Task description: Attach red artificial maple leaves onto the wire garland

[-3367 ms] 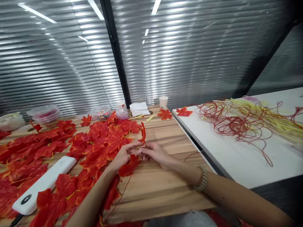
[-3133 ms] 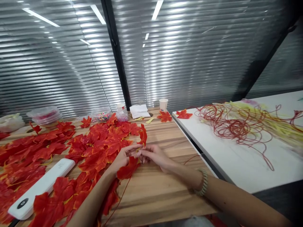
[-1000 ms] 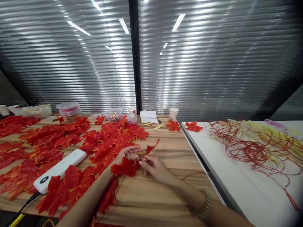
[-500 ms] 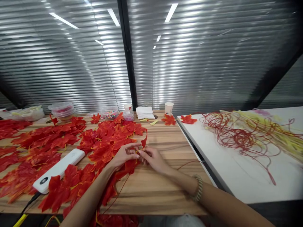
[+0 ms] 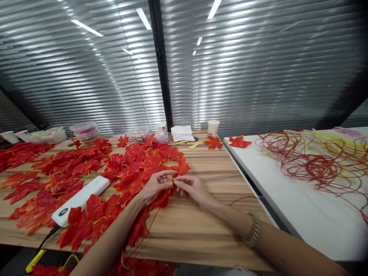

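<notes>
Pinched leaf stem point(image 5: 172, 178) too small to tell; wire tangle point(image 5: 310, 166) blurred.

No legible text anywhere.

A wall of glass panels point(image 5: 258, 76) covered by grey horizontal blinds fills the back. It is split by a dark vertical post point(image 5: 161, 69), and long ceiling light strips point(image 5: 86, 28) reflect in the slats. In front stands a wooden table point(image 5: 201, 234) with striped grain, and a white table point(image 5: 290, 203) sits against its right edge, a dark seam between them.
</notes>
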The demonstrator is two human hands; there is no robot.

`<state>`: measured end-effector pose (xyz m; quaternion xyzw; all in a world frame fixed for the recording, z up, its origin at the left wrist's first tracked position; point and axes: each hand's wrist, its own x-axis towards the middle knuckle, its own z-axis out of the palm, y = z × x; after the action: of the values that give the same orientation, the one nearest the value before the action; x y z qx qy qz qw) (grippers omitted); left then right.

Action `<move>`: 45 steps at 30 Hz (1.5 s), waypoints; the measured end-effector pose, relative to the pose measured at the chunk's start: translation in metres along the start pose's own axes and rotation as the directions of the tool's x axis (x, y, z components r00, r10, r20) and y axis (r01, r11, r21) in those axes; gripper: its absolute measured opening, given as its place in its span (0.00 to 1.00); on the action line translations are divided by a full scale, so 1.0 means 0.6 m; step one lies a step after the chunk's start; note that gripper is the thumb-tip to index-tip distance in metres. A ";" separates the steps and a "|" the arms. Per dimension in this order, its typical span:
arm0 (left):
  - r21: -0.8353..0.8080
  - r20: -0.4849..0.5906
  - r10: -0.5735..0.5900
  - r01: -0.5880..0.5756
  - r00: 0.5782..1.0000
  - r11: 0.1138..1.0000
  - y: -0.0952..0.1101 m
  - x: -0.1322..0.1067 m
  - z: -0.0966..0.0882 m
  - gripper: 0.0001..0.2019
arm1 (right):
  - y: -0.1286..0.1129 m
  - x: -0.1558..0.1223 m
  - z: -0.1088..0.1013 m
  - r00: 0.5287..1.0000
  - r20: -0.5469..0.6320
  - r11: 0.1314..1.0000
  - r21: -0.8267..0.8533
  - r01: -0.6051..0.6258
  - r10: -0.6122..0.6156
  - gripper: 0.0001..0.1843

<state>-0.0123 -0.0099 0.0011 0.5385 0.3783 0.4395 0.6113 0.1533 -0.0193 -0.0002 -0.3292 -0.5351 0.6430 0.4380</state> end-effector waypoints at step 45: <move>0.259 -0.335 0.220 -0.135 0.916 0.956 -0.011 0.001 0.014 0.09 | 0.000 -0.005 0.010 0.949 -0.031 0.840 -0.476 0.261 -0.312 0.13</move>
<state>-0.0035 -0.0120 -0.0043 0.5484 0.4814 0.5376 0.4225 0.1490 -0.0246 0.0010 -0.3746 -0.6926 0.4041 0.4654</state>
